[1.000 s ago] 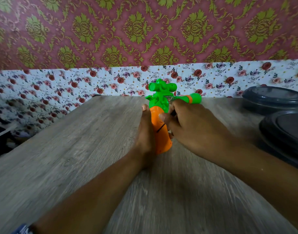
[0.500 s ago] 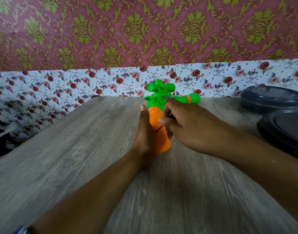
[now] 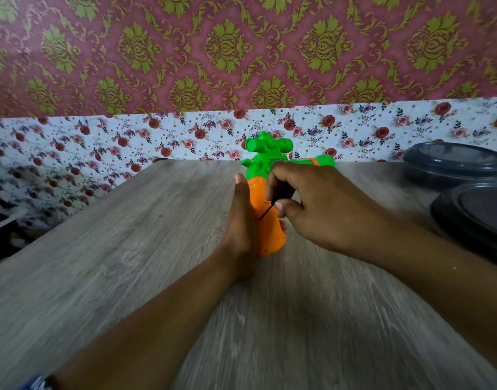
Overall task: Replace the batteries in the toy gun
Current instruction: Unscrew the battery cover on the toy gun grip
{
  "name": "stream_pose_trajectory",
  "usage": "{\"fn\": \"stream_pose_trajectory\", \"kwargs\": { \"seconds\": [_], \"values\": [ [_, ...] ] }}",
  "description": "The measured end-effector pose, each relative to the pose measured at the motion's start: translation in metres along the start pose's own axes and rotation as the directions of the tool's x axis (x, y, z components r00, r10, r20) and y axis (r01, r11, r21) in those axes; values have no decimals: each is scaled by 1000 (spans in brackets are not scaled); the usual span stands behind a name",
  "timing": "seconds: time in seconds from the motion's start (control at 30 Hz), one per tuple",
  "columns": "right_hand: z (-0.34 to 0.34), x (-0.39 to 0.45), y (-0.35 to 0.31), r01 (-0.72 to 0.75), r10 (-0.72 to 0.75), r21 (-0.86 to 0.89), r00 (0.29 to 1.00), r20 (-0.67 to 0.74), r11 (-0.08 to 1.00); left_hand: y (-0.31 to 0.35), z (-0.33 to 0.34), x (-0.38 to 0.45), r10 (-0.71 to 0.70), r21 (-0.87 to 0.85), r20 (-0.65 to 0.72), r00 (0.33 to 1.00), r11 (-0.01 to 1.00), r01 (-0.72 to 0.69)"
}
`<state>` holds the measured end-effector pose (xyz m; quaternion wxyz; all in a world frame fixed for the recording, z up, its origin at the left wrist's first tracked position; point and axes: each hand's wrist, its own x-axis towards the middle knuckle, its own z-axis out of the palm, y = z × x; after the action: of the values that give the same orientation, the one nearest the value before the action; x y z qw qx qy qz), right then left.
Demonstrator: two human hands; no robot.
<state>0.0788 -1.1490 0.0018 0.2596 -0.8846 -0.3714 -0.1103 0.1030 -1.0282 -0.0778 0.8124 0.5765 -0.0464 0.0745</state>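
The toy gun [image 3: 265,198] has an orange grip and a green body, and it lies on the wooden table [image 3: 129,263] with the grip pointing toward me. My left hand [image 3: 240,220] grips the orange grip from the left side, thumb along its edge. My right hand [image 3: 312,205] holds a small black screwdriver [image 3: 279,197], whose thin tip touches the orange grip. The green barrel with an orange band [image 3: 316,161] sticks out to the right behind my right hand. No batteries are in sight.
Two dark round lidded containers stand at the right edge of the table, one at the back [image 3: 453,164] and one nearer [image 3: 478,218]. A floral-papered wall [image 3: 185,136] runs along the table's far edge. The table's left edge drops off.
My right hand has turned a little, so the black screwdriver handle and its tip on the orange grip show more plainly. The left hand and the toy gun stay put.
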Motion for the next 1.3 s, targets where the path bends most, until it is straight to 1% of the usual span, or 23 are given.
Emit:
{"fn": "stream_pose_trajectory", "kwargs": {
  "seconds": [0.07,0.1,0.2,0.23,0.33,0.4,0.5,0.57,0.67,0.77,0.87,0.9,0.97,1.07,1.13,1.23,1.27,1.3],
  "values": [
    [4,0,0,0,0,22,1000,3,1000,-1,-2,0,-11,-1,-27,1000,1000,11],
    [6,-1,1,-27,27,-11,1000,-2,1000,0,-2,-1,-26,0,-28,999,1000,26],
    [5,-1,5,-104,89,-288,994,-66,952,2,-3,0,-70,-34,-55,996,997,69],
    [4,-1,5,-106,88,-324,994,-69,940,1,-3,2,-72,-41,-64,995,997,70],
    [2,-1,5,-60,53,-264,998,-33,963,0,-3,3,-79,-34,-82,994,997,76],
    [2,0,5,-27,21,-211,999,-33,977,1,-3,3,-41,-23,-76,996,999,40],
    [1,1,5,2,-2,-37,1000,-10,999,0,-1,3,1,-9,-26,1000,1000,-1],
    [1,1,4,26,-25,25,1000,-10,999,1,0,1,-9,-22,-31,999,1000,8],
    [6,0,3,70,-71,-19,997,-42,997,3,1,-2,-35,-46,-26,999,998,34],
    [8,-2,3,61,-67,-100,996,-59,993,3,1,-2,-39,-27,3,999,999,39],
    [7,-1,6,14,-45,-288,994,-102,957,3,0,-2,-56,-58,-22,998,997,55],
    [7,0,8,24,-60,-306,992,-108,952,2,-1,-1,-48,-52,-35,998,998,46],
    [7,1,11,86,-107,-226,991,-82,970,1,-2,0,-22,-15,-54,998,1000,22],
    [6,3,11,161,-166,-123,986,-32,979,0,-2,2,-5,-2,-29,1000,1000,5],
    [5,3,11,159,-161,-87,987,-19,983,0,-3,3,-31,-28,-47,998,999,30],
    [5,3,9,136,-136,-23,991,2,990,1,-3,2,-22,-18,-51,998,1000,21],
    [5,2,7,128,-128,-26,992,12,991,-1,-3,2,-17,-15,-48,999,1000,16],
    [6,1,5,115,-114,-65,993,20,991,0,-3,2,-15,-12,-49,999,1000,15]
  ]
}}
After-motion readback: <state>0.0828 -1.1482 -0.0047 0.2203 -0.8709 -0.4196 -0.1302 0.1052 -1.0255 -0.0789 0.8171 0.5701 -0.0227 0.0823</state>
